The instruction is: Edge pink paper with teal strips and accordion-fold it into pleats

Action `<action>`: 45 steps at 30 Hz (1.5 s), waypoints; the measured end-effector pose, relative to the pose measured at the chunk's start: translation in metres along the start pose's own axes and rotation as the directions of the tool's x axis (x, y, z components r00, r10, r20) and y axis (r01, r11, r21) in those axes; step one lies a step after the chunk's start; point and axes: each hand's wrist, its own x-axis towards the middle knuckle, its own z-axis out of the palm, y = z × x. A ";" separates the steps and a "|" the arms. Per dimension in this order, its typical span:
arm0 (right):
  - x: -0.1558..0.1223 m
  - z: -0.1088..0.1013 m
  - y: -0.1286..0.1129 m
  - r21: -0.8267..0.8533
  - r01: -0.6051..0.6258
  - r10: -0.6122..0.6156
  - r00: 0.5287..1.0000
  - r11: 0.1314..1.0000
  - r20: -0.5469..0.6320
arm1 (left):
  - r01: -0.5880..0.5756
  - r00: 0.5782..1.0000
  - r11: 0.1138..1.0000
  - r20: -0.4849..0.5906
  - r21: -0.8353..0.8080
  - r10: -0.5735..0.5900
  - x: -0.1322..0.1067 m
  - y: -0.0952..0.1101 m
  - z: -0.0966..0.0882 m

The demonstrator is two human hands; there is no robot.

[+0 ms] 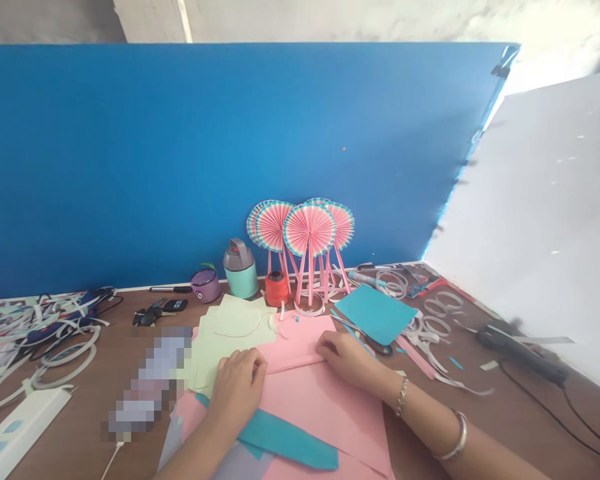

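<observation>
Pink paper partly vanishes behind left hand and right hand.

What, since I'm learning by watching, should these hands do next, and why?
Perhaps press along the pink paper strip to flatten it: the left hand and right hand are at its opposite ends, and what looks like a fold runs between them.

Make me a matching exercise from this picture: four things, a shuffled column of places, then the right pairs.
1. Folded pink paper
2. Fans
3. Power strip
4. Teal square

A. In the picture's lower left corner
B. Right of the fans' sticks
C. Between the left hand and the right hand
D. Upright before the blue panel

Pairs: 1-C, 2-D, 3-A, 4-B
</observation>
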 end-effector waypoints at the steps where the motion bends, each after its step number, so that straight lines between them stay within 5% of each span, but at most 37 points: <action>1: 0.000 -0.001 0.001 0.010 0.012 -0.012 1.000 1.000 0.013 | -0.008 1.000 1.000 -0.002 -0.021 0.008 0.000 -0.002 0.000; 11: -0.011 -0.009 0.006 0.084 0.182 -0.187 0.981 0.980 0.059 | -0.117 0.989 0.981 0.072 -0.154 0.129 -0.004 -0.012 -0.002; 21: -0.016 -0.010 0.003 -0.061 0.122 -0.119 0.992 0.991 0.042 | -0.107 0.988 0.989 0.104 -0.100 0.117 -0.008 -0.010 -0.006; 35: -0.014 -0.011 0.002 0.147 0.138 -0.147 0.988 0.979 0.052 | -0.107 0.992 0.989 0.063 -0.100 0.113 -0.006 -0.015 0.001; 45: -0.013 -0.007 -0.001 0.037 0.033 -0.035 0.998 0.999 0.048 | -0.041 0.999 0.999 0.024 -0.014 0.041 -0.002 -0.011 0.001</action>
